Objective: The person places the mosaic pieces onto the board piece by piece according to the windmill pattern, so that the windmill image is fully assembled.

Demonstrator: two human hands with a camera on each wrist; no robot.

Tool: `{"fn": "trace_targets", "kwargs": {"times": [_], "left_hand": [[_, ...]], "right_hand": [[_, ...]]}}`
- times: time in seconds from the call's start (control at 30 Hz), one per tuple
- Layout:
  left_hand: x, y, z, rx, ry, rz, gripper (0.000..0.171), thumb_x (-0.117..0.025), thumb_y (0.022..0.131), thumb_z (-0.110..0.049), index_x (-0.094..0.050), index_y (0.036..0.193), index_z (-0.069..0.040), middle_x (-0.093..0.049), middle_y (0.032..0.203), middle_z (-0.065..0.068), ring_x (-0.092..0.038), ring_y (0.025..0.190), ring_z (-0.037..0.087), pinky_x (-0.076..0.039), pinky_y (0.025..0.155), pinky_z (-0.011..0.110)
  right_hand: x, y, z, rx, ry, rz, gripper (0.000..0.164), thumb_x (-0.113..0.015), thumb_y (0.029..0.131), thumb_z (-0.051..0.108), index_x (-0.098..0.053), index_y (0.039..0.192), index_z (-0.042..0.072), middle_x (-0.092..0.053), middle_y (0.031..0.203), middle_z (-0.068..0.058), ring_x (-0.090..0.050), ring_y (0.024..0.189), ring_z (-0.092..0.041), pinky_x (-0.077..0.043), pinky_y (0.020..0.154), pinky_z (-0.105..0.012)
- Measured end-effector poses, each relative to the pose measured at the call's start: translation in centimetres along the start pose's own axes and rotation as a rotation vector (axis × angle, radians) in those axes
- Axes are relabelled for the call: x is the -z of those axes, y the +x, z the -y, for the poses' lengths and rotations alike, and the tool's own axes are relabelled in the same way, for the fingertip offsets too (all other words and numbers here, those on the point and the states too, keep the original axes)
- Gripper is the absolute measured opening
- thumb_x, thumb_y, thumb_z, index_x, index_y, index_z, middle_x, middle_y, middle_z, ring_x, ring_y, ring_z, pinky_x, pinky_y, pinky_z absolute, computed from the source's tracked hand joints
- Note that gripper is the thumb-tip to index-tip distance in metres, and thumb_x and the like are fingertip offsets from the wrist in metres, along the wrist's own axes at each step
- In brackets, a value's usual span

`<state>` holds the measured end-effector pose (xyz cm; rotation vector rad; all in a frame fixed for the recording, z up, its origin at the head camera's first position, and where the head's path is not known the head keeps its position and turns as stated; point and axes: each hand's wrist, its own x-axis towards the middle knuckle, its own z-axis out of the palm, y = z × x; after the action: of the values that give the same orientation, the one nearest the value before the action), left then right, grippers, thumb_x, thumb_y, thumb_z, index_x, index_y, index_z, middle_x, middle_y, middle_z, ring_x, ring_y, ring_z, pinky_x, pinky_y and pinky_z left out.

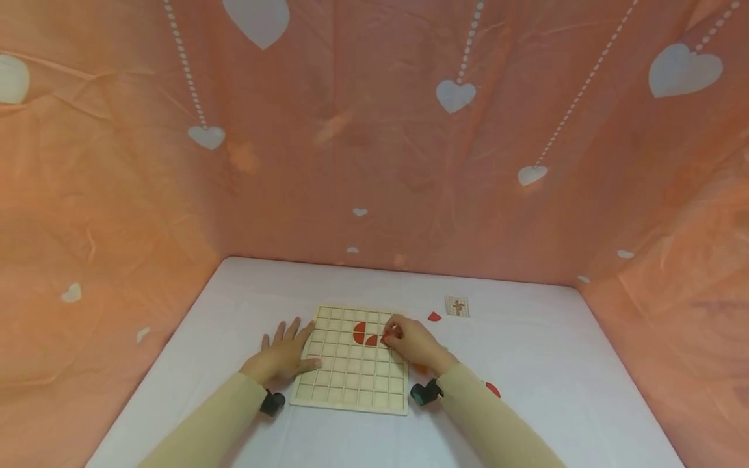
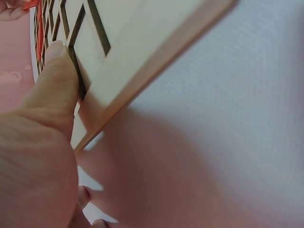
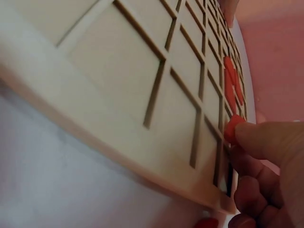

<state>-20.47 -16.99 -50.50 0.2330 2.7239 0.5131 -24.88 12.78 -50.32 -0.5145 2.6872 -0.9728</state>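
A pale wooden grid board (image 1: 345, 380) lies flat on the table. Several red quarter-circle pieces (image 1: 359, 333) sit in its cells near the upper middle. My left hand (image 1: 283, 356) rests at the board's left edge with fingers spread, its thumb (image 2: 58, 71) lying on the board's surface. At the upper right of the grid, my right hand (image 1: 412, 339) pinches a red piece (image 3: 232, 129) between thumb and fingers, right beside the placed pieces. The far side of that piece is hidden by the fingers.
A loose red quarter-circle (image 1: 434, 316) lies right of the board, near a small printed pattern card (image 1: 457, 306). Another red piece (image 1: 493, 389) shows beside the right sleeve, and an orange-red piece (image 1: 420, 368) is partly under the right wrist. Pink cloth walls (image 1: 374, 162) surround the white table (image 1: 526, 351).
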Motion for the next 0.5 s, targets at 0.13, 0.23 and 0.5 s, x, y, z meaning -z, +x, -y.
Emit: {"fn": "trace_targets", "kwargs": {"times": [0.13,0.23,0.5], "left_hand": [[0.1,-0.1,-0.1,0.001,-0.002,0.001,0.087,-0.060,0.090,-0.052,-0.018,0.155,-0.012,-0.006,0.158,0.024,0.000,0.141,0.051,-0.001,0.104,0.073],[0.2,-0.1,-0.2,0.000,-0.009,-0.001,0.086,-0.060,0.090,-0.051,-0.018,0.155,-0.012,-0.006,0.158,0.025,0.001,0.141,0.051,0.000,0.104,0.073],[0.0,-0.2,-0.2,0.008,-0.012,-0.003,0.087,-0.062,0.090,-0.050,-0.019,0.155,-0.011,-0.007,0.158,0.024,0.000,0.141,0.051,-0.001,0.105,0.073]], "right_hand": [[-0.2,0.2,-0.1,0.049,-0.037,-0.018,0.010,-0.066,0.094,0.021,-0.064,0.103,0.019,-0.060,0.079,0.008,-0.054,0.073,-0.012,-0.046,0.070,-0.033],[-0.5,0.1,-0.1,0.068,-0.048,-0.035,0.010,-0.065,0.094,0.021,-0.066,0.103,0.019,-0.059,0.081,0.008,-0.054,0.076,-0.012,-0.046,0.073,-0.034],[-1.5,-0.7,0.3,0.056,-0.106,-0.067,0.021,-0.063,0.095,0.019,-0.073,0.112,0.013,-0.059,0.094,0.006,-0.055,0.086,-0.012,-0.048,0.081,-0.034]]}}
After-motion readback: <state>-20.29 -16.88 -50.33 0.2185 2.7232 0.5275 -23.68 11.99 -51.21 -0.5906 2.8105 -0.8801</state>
